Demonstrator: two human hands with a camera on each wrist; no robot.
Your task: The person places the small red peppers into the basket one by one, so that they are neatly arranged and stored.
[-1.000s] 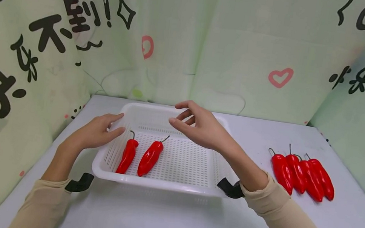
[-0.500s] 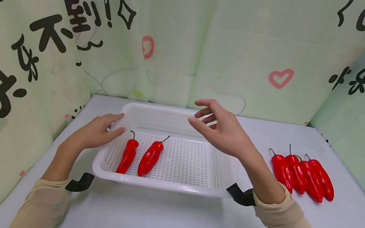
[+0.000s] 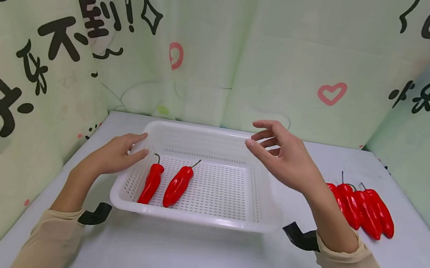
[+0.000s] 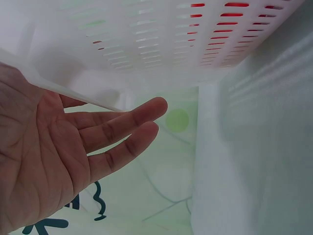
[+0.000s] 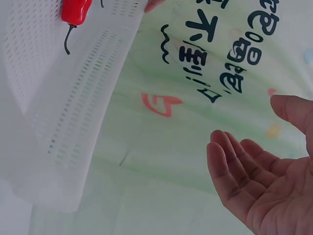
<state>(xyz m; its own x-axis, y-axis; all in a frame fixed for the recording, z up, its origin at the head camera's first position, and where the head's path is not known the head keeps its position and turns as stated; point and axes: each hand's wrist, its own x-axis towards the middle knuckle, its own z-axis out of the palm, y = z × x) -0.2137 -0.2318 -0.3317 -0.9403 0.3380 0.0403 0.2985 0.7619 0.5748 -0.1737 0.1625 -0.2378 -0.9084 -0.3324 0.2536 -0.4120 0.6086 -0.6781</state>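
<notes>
A white perforated plastic basket (image 3: 196,218) stands on the table with two glossy red peppers (image 3: 178,186) lying in its left half. At its left rim rests my left hand (image 3: 113,156), thumb and index finger over the edge. The left wrist view shows the other fingers (image 4: 122,152) loosely extended below the rim. My right hand (image 3: 286,156) is in the air by the basket's back right corner, fingers loosely bent and nothing in them. Several more red peppers (image 3: 368,211) lie side by side on the table at the right, the leftmost partly hidden by my right forearm.
The white table (image 3: 199,261) extends in front of the basket and to its right. Pale green curtains (image 3: 279,70) with black lettering and pink hearts enclose the back and both sides. A black strap (image 3: 303,238) sits at each wrist.
My right hand has moved right, from above the middle of the basket to its back right corner. The left hand, the basket and the peppers have stayed in place.
</notes>
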